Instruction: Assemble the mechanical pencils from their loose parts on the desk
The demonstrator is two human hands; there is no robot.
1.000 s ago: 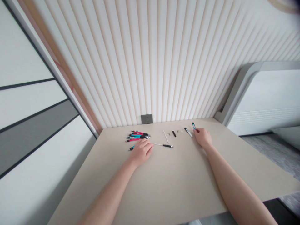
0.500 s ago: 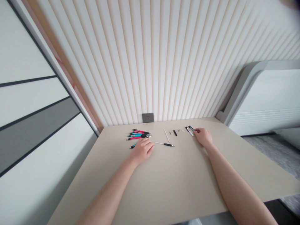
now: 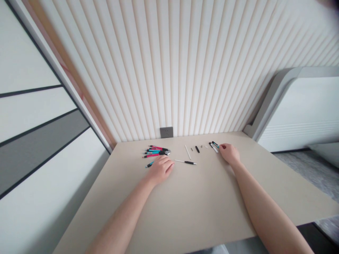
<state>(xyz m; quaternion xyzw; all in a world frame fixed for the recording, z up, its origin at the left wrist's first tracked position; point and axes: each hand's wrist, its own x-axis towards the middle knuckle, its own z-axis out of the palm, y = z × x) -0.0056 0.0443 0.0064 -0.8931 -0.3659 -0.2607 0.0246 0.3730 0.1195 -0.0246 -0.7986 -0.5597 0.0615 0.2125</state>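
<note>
My left hand (image 3: 161, 169) rests palm down on the table with its fingers curled together, so what lies under them is hidden. The black-and-teal end of a pen (image 3: 149, 164) sticks out to its left. Just right of this hand lies a black pen grip (image 3: 189, 162) with a metal tip and a thin white refill (image 3: 179, 161) protruding from it. My right hand (image 3: 229, 154) pinches the near end of a teal-and-black pen barrel (image 3: 215, 144) on the table. Beside that barrel lies a black-and-white one (image 3: 213, 147).
Several pink and teal pens (image 3: 156, 151) lie piled behind my left hand. Between the hands are a loose white refill (image 3: 187, 152), a black grip (image 3: 197, 149), a small spring-like piece (image 3: 192, 149) and tiny parts (image 3: 206, 147). A socket (image 3: 166, 132) sits on the ribbed wall.
The view has shifted very slightly. Both hands and the pen parts stay in the same places on the table.
</note>
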